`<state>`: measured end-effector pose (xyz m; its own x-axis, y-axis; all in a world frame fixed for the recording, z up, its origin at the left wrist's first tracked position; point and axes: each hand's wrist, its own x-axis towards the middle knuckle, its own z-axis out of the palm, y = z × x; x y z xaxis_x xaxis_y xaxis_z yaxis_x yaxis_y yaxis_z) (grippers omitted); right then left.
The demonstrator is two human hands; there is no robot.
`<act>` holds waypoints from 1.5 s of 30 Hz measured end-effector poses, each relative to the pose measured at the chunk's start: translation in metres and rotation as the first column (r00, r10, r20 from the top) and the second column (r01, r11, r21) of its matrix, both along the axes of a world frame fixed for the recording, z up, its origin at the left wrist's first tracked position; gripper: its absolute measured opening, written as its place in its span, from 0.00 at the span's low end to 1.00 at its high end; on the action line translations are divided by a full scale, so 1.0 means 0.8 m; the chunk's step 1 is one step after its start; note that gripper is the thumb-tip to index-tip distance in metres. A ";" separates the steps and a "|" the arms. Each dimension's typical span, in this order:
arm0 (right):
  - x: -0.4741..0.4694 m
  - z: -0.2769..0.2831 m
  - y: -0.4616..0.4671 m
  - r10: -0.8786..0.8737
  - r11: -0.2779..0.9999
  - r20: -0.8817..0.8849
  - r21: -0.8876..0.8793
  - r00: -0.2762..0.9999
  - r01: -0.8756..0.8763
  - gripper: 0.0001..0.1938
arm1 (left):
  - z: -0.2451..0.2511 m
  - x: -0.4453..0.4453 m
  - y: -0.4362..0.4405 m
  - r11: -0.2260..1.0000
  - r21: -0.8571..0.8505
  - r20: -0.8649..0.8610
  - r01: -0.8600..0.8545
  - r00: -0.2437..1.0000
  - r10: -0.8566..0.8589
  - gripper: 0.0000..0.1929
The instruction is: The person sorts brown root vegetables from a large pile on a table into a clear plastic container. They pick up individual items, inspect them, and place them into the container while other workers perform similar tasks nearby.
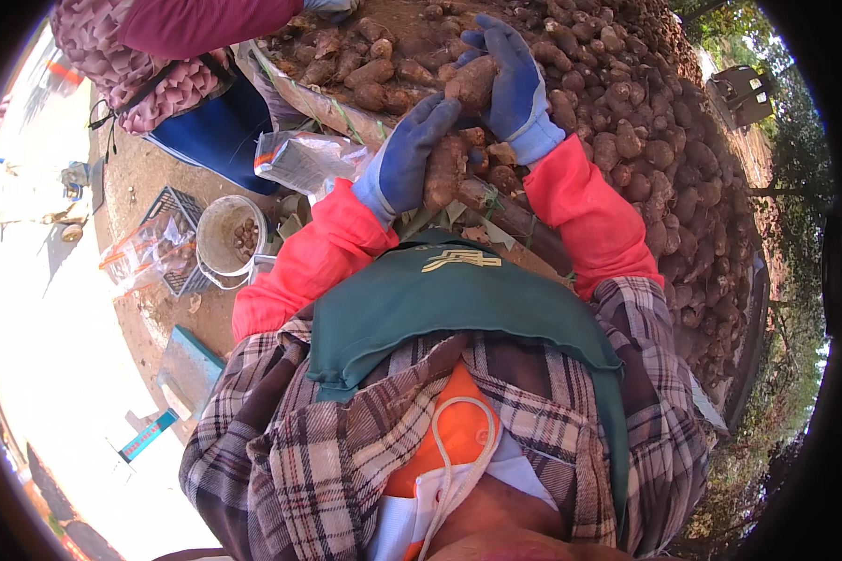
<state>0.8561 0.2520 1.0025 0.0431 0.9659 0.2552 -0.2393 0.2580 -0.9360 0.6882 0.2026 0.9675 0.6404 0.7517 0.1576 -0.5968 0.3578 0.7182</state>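
Note:
Both my hands wear blue coated work gloves and are over the near edge of a large heap of brown taro-like tubers [628,140]. My right hand [516,84] holds a tuber [472,84] against its palm, thumb side inward. My left hand [414,151] is curled around the upper left side of another tuber [445,172], its fingertips close to the one in my right hand. Smaller tuber pieces [503,156] lie between and below the hands. The undersides of both held tubers are hidden.
A co-worker's sleeve [210,24] and gloved hand [331,7] are at the upper left. To my left are a clear plastic bag [309,160], a white bucket [214,242] with small pieces inside, a black crate [193,280] with filled bags, and a teal platform scale [189,368].

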 end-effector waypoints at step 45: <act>-0.035 -0.039 0.113 -0.324 0.932 0.932 0.284 -0.163 -0.226 0.23 | -0.015 -0.119 0.037 0.941 0.151 -0.269 -0.304 0.903 0.335 0.18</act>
<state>0.8284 0.3421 0.9712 -0.4701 0.8444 0.2571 0.8799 0.4713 0.0609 0.5930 0.2323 0.9553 0.3972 0.9132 0.0910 -0.4299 0.0976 0.8976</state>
